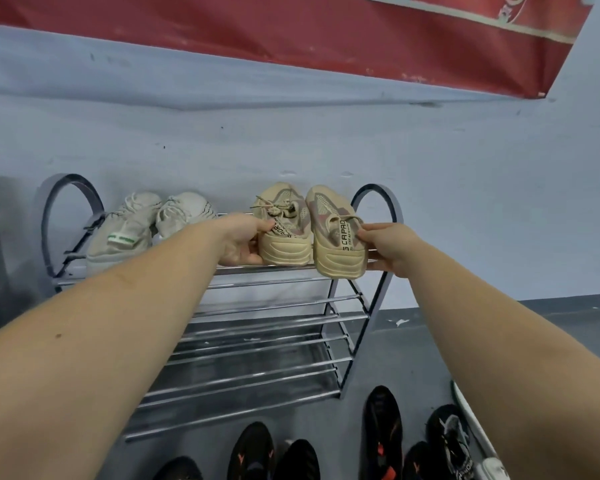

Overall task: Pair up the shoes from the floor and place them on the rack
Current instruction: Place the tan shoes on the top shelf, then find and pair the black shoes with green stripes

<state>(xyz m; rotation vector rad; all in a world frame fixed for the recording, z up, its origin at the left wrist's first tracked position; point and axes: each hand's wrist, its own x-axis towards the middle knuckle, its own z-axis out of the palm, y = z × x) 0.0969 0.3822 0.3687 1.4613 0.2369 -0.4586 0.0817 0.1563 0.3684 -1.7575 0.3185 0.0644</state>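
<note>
Left hand: reaching forward to the top shelf and gripping the left tan sneaker at its heel side, thumb lying over the collar, fingers curling beneath the sole edge.
Right hand: extending to the same shelf and pinching the right tan sneaker at its heel tab, fingers closing on the outer side.
Tan pair: sitting side by side at the right end of the top shelf, toes pointing toward the wall, heels facing the camera; the right one's heel is hanging slightly past the front rail and tilting lower than its mate.
Rack: standing against the pale wall, its chrome tiers running down in steps, with looped end frames rising on both sides.
White pair: resting at the left end of the top shelf, well apart from the tan pair, toes leaning toward each other.
Lower tiers: showing only bare rails.
Floor: lying grey, with several dark sneakers waiting near the bottom edge, some carrying orange marks.
Red banner: hanging high on the wall.
</note>
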